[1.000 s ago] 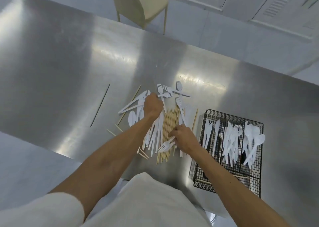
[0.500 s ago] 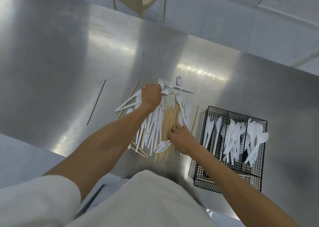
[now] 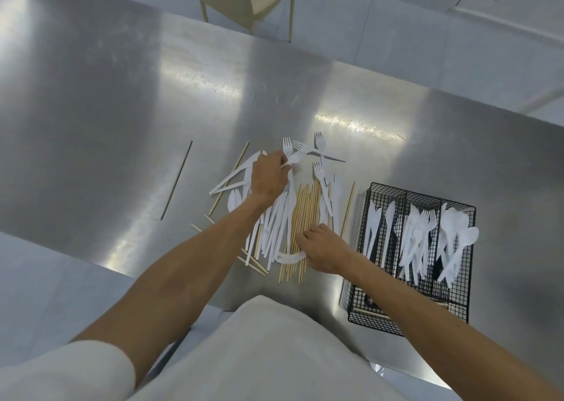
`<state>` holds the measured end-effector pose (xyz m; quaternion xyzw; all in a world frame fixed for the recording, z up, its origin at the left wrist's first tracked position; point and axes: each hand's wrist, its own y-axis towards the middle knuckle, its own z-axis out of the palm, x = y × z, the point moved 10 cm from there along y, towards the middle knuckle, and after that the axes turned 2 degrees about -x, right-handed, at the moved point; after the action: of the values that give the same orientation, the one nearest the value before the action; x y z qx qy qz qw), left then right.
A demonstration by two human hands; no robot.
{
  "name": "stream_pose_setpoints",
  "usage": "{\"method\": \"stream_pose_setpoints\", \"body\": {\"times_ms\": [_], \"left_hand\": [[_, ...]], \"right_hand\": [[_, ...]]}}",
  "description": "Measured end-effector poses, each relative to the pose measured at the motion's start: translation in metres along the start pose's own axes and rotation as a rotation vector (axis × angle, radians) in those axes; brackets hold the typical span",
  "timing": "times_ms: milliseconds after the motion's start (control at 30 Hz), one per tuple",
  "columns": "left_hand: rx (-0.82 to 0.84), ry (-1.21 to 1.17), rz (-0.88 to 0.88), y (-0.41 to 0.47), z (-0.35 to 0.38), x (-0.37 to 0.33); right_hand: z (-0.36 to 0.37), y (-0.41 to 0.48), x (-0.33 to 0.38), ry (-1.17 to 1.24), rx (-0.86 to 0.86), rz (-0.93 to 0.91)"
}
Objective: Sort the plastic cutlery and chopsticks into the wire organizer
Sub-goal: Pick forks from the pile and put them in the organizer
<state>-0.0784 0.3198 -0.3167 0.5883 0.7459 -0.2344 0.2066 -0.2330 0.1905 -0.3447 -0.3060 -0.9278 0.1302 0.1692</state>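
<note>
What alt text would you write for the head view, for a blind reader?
A person's left hand grips a white plastic fork in a pile of cutlery and wooden chopsticks on a steel table; the right hand rests on the chopsticks. Beside them, a black wire organizer holds sorted knives, forks and spoons.

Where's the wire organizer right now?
In the head view, the black wire organizer sits at the right of the steel table, just right of the bamboo chopsticks and the right hand.
</note>
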Motion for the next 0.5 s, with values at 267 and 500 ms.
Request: {"method": "stream_pose_setpoints", "body": {"times_ms": [267, 500], "left_hand": [[-0.054, -0.219, -0.226, -0.01, -0.004, 0.014], [0.063, -0.277, -0.384, 0.003, 0.025, 0.014]], "right_hand": [[-0.036, -0.019, -0.075, 0.606, -0.26, 0.454], [-0.05, -0.026, -0.144, 0.745, -0.507, 0.921]]}}
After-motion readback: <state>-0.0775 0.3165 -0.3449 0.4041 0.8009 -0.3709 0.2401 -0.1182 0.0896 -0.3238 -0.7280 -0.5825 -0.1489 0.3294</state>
